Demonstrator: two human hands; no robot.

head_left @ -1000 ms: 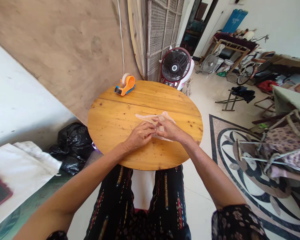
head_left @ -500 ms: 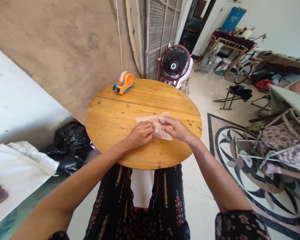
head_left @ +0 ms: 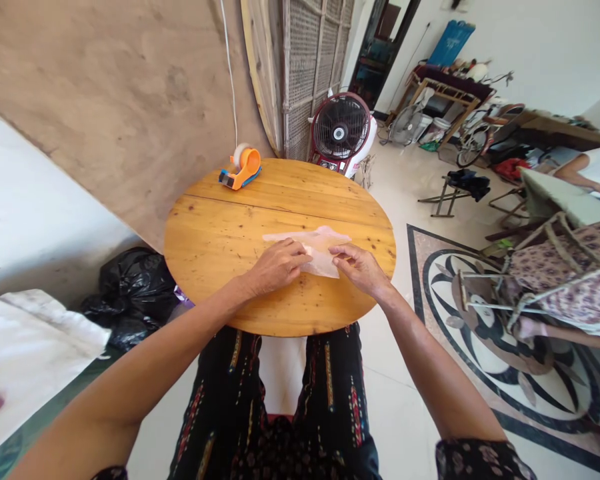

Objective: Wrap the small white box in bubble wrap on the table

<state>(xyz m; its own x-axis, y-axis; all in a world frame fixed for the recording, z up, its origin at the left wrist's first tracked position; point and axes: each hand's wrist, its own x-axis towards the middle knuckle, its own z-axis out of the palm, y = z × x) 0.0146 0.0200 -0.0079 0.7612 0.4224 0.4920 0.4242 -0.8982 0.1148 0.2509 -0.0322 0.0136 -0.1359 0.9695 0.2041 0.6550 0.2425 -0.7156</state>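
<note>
A thin, see-through plastic bag [head_left: 316, 245] lies flat on the round wooden table [head_left: 220, 233]. My left hand [head_left: 276, 265] rests on the bag's near left part, fingers curled down on it. My right hand [head_left: 359, 267] pinches the bag's near right edge between thumb and fingers. The bag's near part is hidden under both hands.
An orange tape dispenser [head_left: 240, 169] sits at the table's far left edge. A red fan [head_left: 341, 133] stands behind the table. Black rubbish bags [head_left: 133, 294] lie on the floor at left. Chairs and a person's arm [head_left: 577, 171] are at right.
My right hand has slid right and nearer along the bag's edge, away from my left hand. The left hand has stayed pressed on the bag.
</note>
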